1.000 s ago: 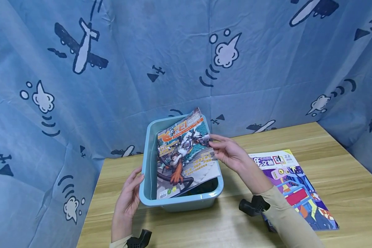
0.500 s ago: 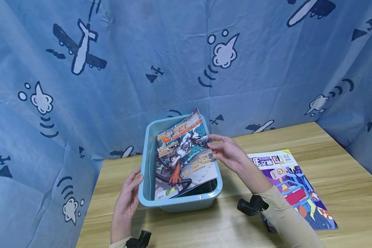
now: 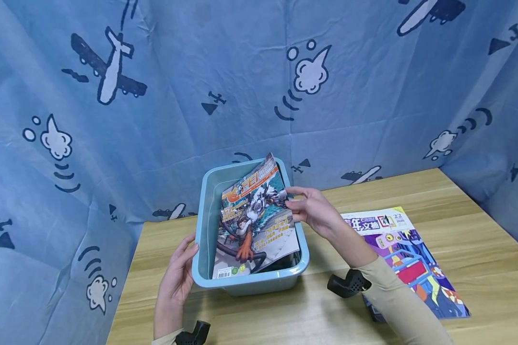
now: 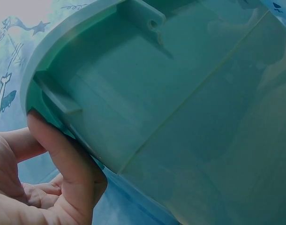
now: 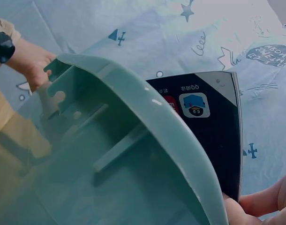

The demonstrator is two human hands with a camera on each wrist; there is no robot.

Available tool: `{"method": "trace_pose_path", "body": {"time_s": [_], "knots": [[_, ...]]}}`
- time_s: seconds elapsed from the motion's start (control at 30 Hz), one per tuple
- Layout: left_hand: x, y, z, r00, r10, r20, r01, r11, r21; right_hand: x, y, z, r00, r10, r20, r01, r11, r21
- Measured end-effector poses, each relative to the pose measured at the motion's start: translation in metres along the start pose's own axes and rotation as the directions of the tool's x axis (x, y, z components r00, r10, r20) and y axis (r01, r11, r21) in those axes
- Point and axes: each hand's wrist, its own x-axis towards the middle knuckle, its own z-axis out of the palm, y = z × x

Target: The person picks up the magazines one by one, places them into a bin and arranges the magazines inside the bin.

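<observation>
The right edge of a glossy magazine is pinched between the thumb and fingers of the right hand. From that pinch the magazine is stretched leftward and down into a pale blue-green basin, its upper corner raised past the rim above the fingers; its dark back cover is shown in the right wrist view. The basin's rim, on the side away from the pinch, is gripped by the left hand, with fingers curled under the lip. Beneath the magazine's lower edge something dark is partly hidden. To the right of the pinch, a second magazine is laid flat on the wooden table, partly covered by the right sleeve. Beyond both hands, blue cloth printed with aeroplanes and clouds is hung.
</observation>
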Motion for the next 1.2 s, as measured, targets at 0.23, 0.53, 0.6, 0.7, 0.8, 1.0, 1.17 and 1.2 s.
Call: {"method": "trace_pose_path", "body": {"time_s": [0.23,0.53,0.6,0.7,0.8,1.0,1.17,1.2], "knots": [[0.0001,0.0009,-0.0012,1.0,0.005,0.023,-0.005,1.0,-0.009,0.0008,-0.0022,0.0021,1.0,-0.024,0.006,0.025,0.997,-0.075],[0.0004,0.0002,-0.0018,1.0,-0.001,0.021,0.001,1.0,-0.006,0.0022,-0.0027,0.0027,0.999,-0.046,0.012,0.047,0.984,-0.173],[0.0002,0.0001,-0.002,1.0,-0.001,0.019,0.001,1.0,-0.008,0.0021,-0.0028,0.0029,0.999,-0.038,0.014,0.04,0.981,-0.189],[-0.0003,0.0,-0.002,1.0,0.001,0.016,-0.001,1.0,-0.009,0.0022,-0.0032,0.0037,1.0,-0.022,0.015,0.025,0.977,-0.212],[-0.0008,0.0,-0.0016,1.0,-0.002,0.012,0.002,1.0,-0.013,0.0035,-0.003,0.0048,1.0,-0.012,0.017,0.016,0.973,-0.229],[-0.0008,-0.0005,-0.0006,1.0,-0.014,0.005,0.014,1.0,-0.017,0.006,-0.0036,0.0066,1.0,-0.01,0.006,0.011,0.968,-0.249],[-0.0006,-0.0004,-0.0003,1.0,-0.017,-0.009,0.017,1.0,-0.016,0.0074,-0.003,0.0065,1.0,-0.02,0.022,0.025,0.959,-0.283],[-0.0006,-0.0004,-0.0003,1.0,-0.019,-0.013,0.019,1.0,-0.016,0.0075,-0.0028,0.0063,0.999,-0.022,0.027,0.029,0.957,-0.29]]}}
